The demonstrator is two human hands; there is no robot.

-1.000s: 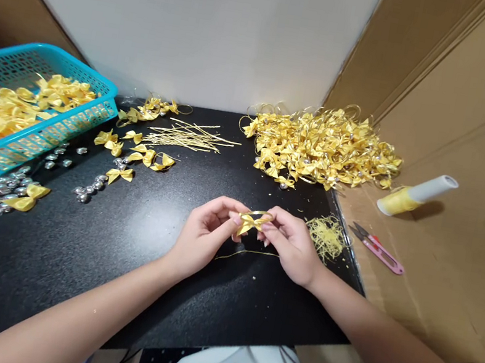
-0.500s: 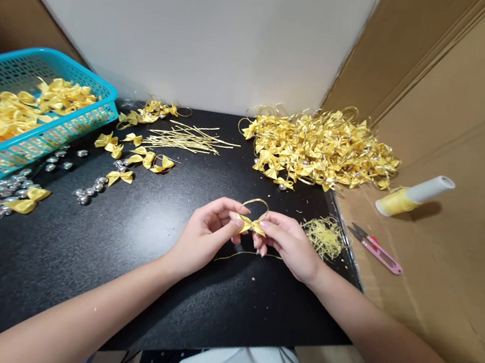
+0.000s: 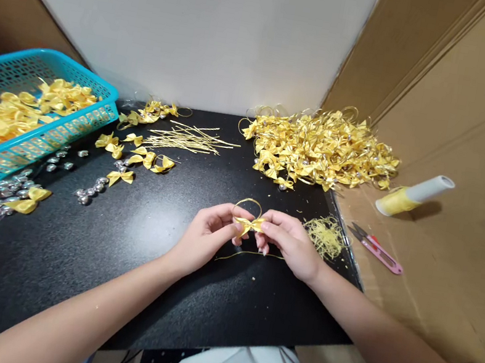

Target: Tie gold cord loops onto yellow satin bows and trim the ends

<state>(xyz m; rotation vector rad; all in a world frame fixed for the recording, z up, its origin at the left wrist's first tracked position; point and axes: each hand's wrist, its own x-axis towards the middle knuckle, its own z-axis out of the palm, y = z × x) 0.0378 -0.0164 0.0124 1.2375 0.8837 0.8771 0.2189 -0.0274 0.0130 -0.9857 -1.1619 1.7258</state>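
Note:
Between my two hands is a yellow ribbon bow (image 3: pixel 250 225) with a gold cord loop (image 3: pixel 249 201) standing up from it. My left hand (image 3: pixel 210 232) is closed, pinching the bow's left side between thumb and fingers. The right side of the same bow is pinched by my right hand (image 3: pixel 290 243), also closed. Beneath the hands a thin gold thread (image 3: pixel 233 256) lies on the black table (image 3: pixel 183 302). My fingers hide the back of the bow.
A blue basket (image 3: pixel 114 97) of yellow bows stands left, near silver bells (image 3: pixel 84 197). Gold cord pieces (image 3: pixel 188 139) lie at the back, beside a heap of looped bows (image 3: pixel 318 148). Thread scraps (image 3: pixel 325 237), pink thread snips (image 3: pixel 377 252) and a thread-wound tube (image 3: pixel 413 196) are right.
The bow has turned slightly and its loop leans further left. Both hands stay in nearly the same place and keep hold of the bow.

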